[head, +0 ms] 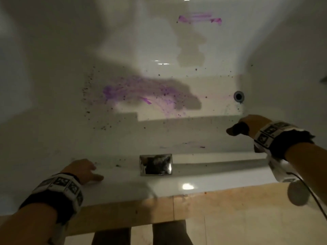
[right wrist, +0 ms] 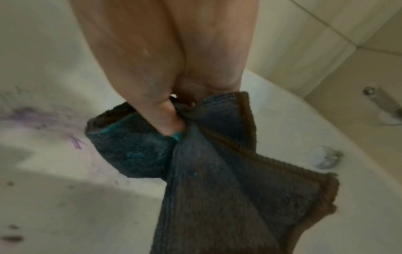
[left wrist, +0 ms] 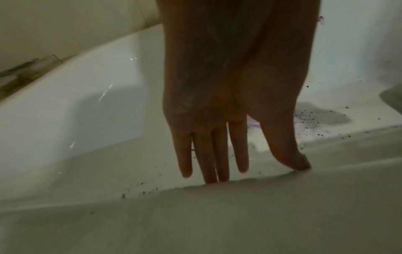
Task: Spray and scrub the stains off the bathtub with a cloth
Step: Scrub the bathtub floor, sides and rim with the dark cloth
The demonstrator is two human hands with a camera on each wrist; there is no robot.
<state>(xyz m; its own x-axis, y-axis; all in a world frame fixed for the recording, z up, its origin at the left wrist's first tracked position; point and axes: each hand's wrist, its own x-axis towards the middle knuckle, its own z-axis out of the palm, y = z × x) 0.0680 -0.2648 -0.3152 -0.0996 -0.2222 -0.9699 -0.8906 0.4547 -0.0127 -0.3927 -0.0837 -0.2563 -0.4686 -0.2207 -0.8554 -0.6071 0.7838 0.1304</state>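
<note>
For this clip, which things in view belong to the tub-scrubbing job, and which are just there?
Job: cloth, gripped by right hand; purple stains; dark specks; bathtub; left hand, resting open on the rim.

Just there: drain; chrome plate; faucet; tiles. No spray bottle visible.

Black wristbands — white (patterned) markers

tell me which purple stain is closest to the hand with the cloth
The big purple smear on the tub floor, left of the drain. The other purple streak sits high on the far wall, much farther from the right hand gripping the cloth.
</note>
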